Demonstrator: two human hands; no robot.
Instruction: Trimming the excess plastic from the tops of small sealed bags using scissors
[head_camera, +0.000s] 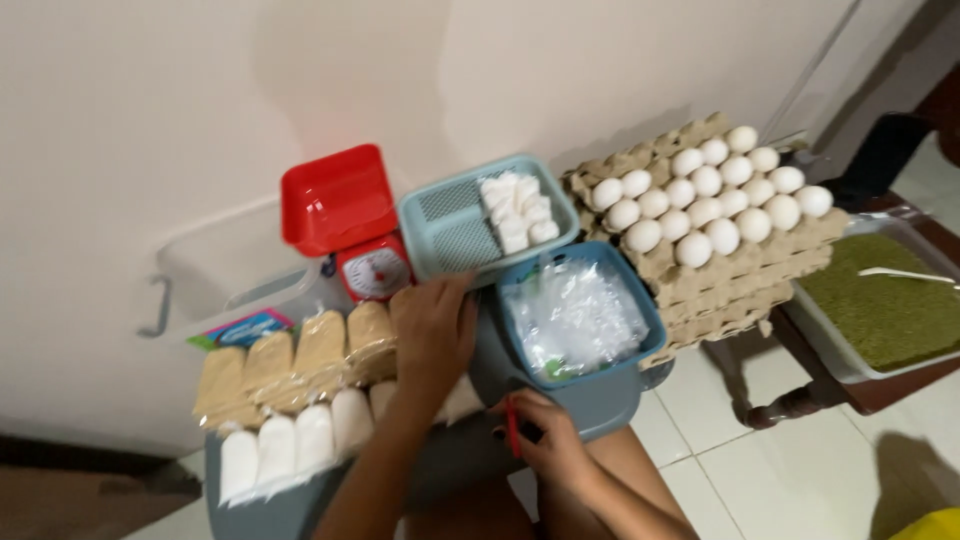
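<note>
Brown bagged packet (372, 335): judged soft, light, slippery-wrapped; best taken across its middle. Left hand (435, 335) is laid flat on it, grip open. Right hand (545, 435) is pinched shut on a red band (512, 428).

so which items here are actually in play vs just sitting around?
In play:
- left hand on the brown-filled bags
- right hand holding a red strip
- white-filled bags beside the left hand

Sitting around:
- red scale
- egg trays
- blue basket of clear bags
- green-grain tray

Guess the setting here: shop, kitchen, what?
Likely a small home shop or food-repacking corner. Stacked egg trays, a red scale and rows of bagged brown and white goods sit on a grey table against a wall. The left hand rests on the bags; the right hand holds a thin red item.
</note>
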